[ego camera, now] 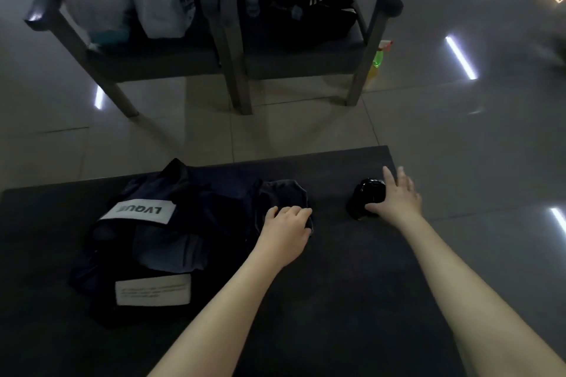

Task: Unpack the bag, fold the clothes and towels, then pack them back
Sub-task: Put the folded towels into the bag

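A dark navy bag [147,242] with white label patches lies open on the left of a dark mat [337,285]. Just right of it sits a small folded dark cloth [283,193]. My left hand [286,231] lies on the near edge of that cloth, fingers curled over it. Further right is a small black glossy bundle [366,196], what it is I cannot tell. My right hand [395,199] touches its right side, fingers spread and mostly straight, thumb at its near edge.
Two dark chairs stand beyond the mat: the left chair [122,61] carries pale plastic bags, the right chair [306,55] dark striped clothing and a bottle. A green and yellow spray bottle [377,63] stands by the right chair's leg. Glossy tiled floor surrounds the mat.
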Motion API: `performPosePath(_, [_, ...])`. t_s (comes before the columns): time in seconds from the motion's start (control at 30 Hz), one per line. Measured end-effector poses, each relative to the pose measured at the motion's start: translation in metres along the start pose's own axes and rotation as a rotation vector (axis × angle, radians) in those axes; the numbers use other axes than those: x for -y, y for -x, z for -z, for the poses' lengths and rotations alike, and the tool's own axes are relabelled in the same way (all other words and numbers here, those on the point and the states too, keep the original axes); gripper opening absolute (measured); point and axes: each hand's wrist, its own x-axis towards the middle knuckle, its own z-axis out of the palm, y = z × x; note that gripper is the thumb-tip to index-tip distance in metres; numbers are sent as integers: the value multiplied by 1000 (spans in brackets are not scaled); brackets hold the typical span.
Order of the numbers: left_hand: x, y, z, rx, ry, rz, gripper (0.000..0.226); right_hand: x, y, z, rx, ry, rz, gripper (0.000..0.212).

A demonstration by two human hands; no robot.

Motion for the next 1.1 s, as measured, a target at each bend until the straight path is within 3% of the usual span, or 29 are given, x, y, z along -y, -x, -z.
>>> performPosePath(0.1, [-4,-3,-7,-37,19,3,47,-1,-16,-16,99,10,21,102])
performPosePath(0.27, [3,6,-19,-65,22,16,45,-8,-19,-38,-23,13,21,101])
performPosePath(0.47, [24,20,-20,-89,-94,65,46,-2,-10,-48,1,-107,52,99])
performPosePath(0.8, [73,43,-6,-17,-449,124,37,74,52,-83,25,-347,351,99])
performPosePath(0.9, [74,43,-5,-35,-455,133,26,101,56,-95,47,-337,404,101])
performPosePath(1.03, [78,49,-4,-49,-419,257,29,126,57,-111,57,-347,406,101])
performPosePath(1.1, [81,53,-3,-26,-420,291,17,134,59,-118,74,-328,406,101])
